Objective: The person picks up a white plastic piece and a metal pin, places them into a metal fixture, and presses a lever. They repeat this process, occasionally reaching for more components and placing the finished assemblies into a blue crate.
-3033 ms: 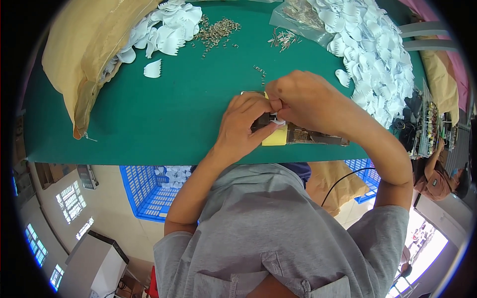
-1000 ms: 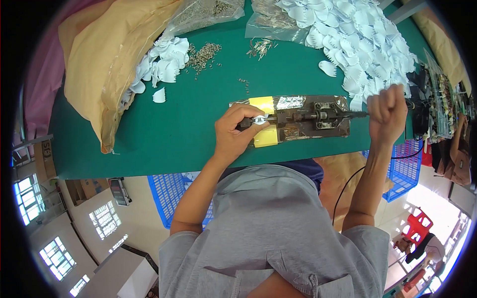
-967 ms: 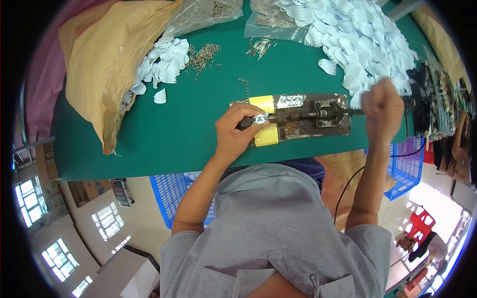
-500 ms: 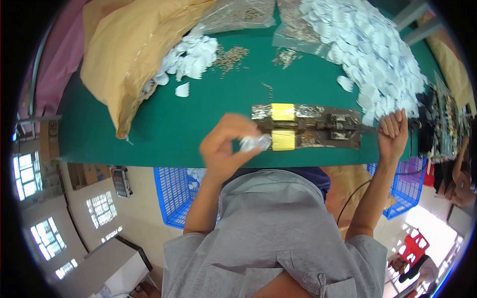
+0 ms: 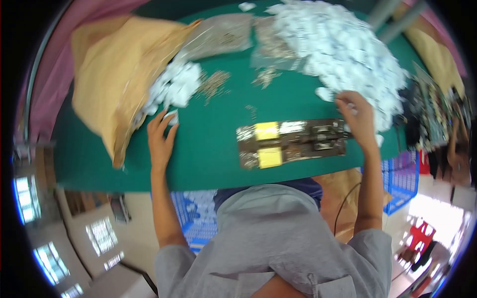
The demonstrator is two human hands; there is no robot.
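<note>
My left hand (image 5: 160, 139) is over the left part of the green table, fingers spread and thumb apart. A small white piece (image 5: 173, 117) shows between its fingertips and thumb, beside a small heap of white pieces (image 5: 180, 84). At the right, my right hand (image 5: 361, 119) has its fingers closed on a white piece (image 5: 352, 106), partly hidden, at the edge of a large pile of white flat pieces (image 5: 343, 44). Between the hands lies a dark metal hand press (image 5: 298, 144) with two yellow patches; neither hand grips it.
A large tan sack (image 5: 114, 74) lies at the left. Small metal bits (image 5: 213, 83) and clear bags of bits (image 5: 218, 37) are behind the press. Blue baskets (image 5: 198, 213) stand below the table's near edge. A cluttered rack (image 5: 432, 109) is at the right.
My left hand has moved left from the press to the loose white piece near the heap. My right hand has left the press's right end and moved to the big white pile. The view has shifted.
</note>
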